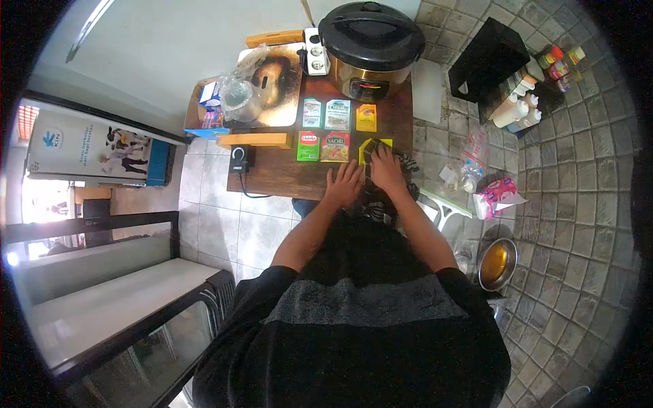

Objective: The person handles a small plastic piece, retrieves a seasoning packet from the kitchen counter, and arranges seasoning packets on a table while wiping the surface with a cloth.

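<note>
On the brown wooden table (pixel 272 178) several packets lie in two rows. The upper row has a small green and white packet (pixel 311 113), a larger white and green one (pixel 337 115) and a yellow-orange one (pixel 366 117). Below are a green packet with a red label (pixel 308 146) and a red packet (pixel 335 146). My left hand (pixel 345 184) rests flat near the table's front edge with fingers spread, just under the red packet. My right hand (pixel 386 168) is over a yellow and black packet (pixel 368 149), its fingers stretched out and touching it.
A large rice cooker (pixel 373 47) stands at the table's back beside a power strip (pixel 317 53). At left are a scorched board (pixel 289 81), a plastic-wrapped container (pixel 239 102) and a box (pixel 197 122). Bottles (pixel 510 109) and a pan of oil (pixel 498 264) are at right.
</note>
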Action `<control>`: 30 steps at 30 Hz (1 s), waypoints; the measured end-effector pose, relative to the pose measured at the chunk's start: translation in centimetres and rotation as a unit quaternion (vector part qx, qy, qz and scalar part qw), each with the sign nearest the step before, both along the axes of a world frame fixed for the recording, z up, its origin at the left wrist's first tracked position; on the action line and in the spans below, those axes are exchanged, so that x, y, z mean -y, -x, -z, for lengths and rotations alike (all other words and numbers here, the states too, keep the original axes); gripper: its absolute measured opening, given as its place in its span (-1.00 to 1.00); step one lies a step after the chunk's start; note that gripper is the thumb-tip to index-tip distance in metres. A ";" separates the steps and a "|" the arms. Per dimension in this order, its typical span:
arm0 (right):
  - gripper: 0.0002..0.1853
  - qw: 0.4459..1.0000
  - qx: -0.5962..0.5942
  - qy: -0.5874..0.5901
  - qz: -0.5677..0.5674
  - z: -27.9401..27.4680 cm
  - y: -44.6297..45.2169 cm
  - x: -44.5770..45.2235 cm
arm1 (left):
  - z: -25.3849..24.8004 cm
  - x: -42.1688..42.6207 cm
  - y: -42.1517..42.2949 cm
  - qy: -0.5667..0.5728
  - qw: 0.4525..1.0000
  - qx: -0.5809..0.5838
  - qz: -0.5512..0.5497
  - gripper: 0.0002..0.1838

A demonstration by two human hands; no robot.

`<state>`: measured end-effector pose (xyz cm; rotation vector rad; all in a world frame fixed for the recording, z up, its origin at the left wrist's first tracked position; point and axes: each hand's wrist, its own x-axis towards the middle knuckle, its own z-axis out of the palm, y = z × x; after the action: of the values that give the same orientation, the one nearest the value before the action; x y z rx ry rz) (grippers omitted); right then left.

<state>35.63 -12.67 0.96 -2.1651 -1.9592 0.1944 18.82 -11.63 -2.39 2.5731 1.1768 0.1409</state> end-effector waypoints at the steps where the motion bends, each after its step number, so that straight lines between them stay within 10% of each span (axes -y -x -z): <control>1: -0.62 1.000 0.000 0.001 0.000 0.1 0.1 0.1 | -0.1 0.1 0.0 0.005 1.000 0.002 0.000 -0.45; 30: -0.54 0.983 -0.070 0.160 -0.064 -1.1 0.5 2.1 | -0.4 -0.3 -0.2 0.074 0.996 -0.055 0.001 -0.44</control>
<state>35.10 -14.81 2.02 -2.1358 -2.1052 0.7084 19.00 -11.34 -2.03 2.4790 1.1756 -0.0865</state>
